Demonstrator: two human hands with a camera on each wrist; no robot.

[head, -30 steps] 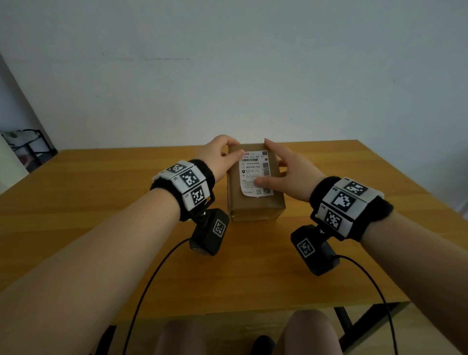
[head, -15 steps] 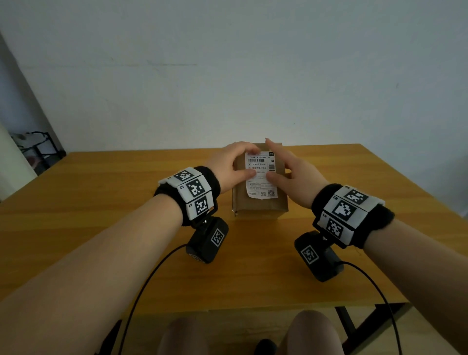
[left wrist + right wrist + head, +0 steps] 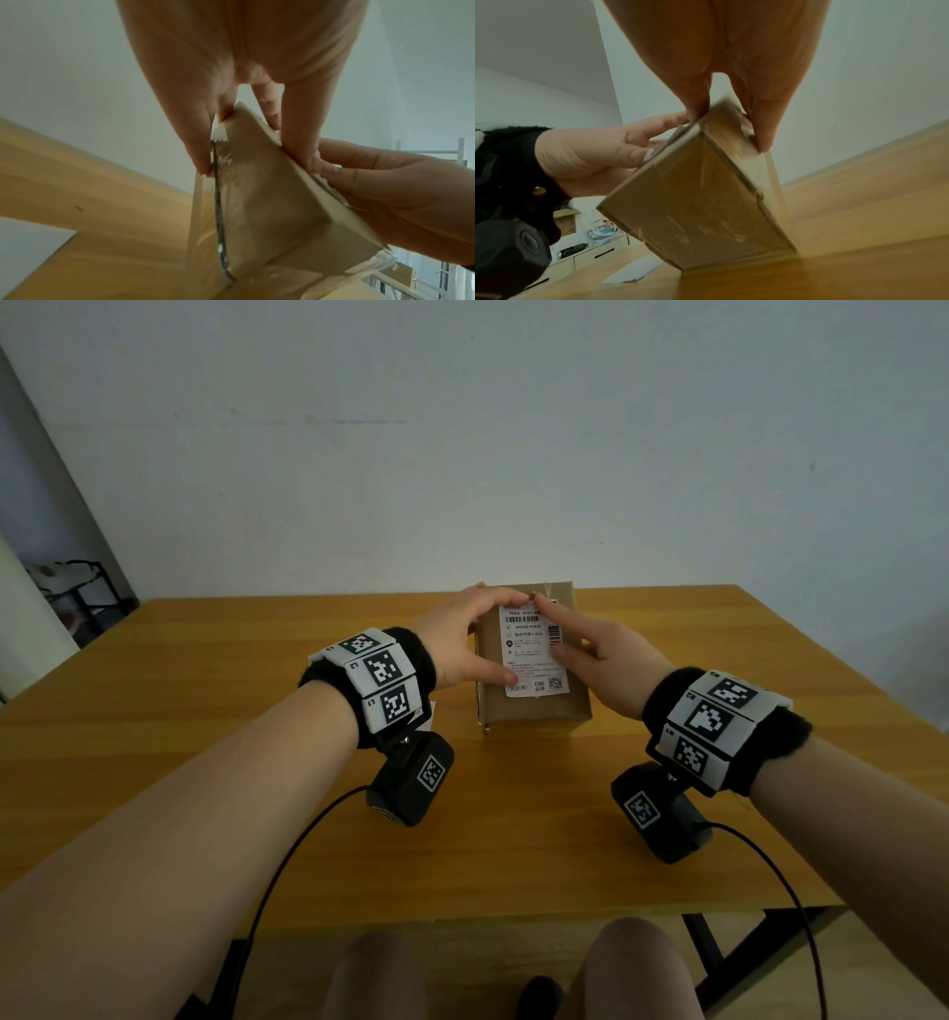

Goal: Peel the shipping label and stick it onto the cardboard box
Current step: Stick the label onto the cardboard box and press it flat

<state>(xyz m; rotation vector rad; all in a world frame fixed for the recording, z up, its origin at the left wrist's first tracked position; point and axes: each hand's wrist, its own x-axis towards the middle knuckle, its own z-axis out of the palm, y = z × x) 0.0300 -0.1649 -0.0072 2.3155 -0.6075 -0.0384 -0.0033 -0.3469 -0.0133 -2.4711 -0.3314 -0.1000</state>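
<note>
Since the frame half a second earlier, both hands have slid up the label toward its far edge; the right forefinger, then at the label's mid-right side, now presses near the top corner, and the left thumb has dropped to the lower left corner. The white printed shipping label (image 3: 534,652) lies flat on the top face of the small brown cardboard box (image 3: 531,711), which stands on the yellowish wooden table (image 3: 257,711) near its far middle; the label looks already stuck down, so the step in hand is, I judge, the smoothing of it. The left hand (image 3: 464,642) spans the box with fingers spread, forefinger at the far top edge, thumb pressing the label's near corner, the other fingers down the left wall in the left wrist view; it steadies the box. The right hand (image 3: 598,654) lies with fingers nearly straight, forefinger on the label's top, thumb at the label's right edge; it holds nothing.

The box seems light and stiff, its seams taped with glossy clear tape that may be slippery; best held by its side walls. The label is thin and limp, prone to creases and bubbles; press from the middle outward. A white sheet (image 3: 635,271), perhaps the backing, lies on the table to the left.
</note>
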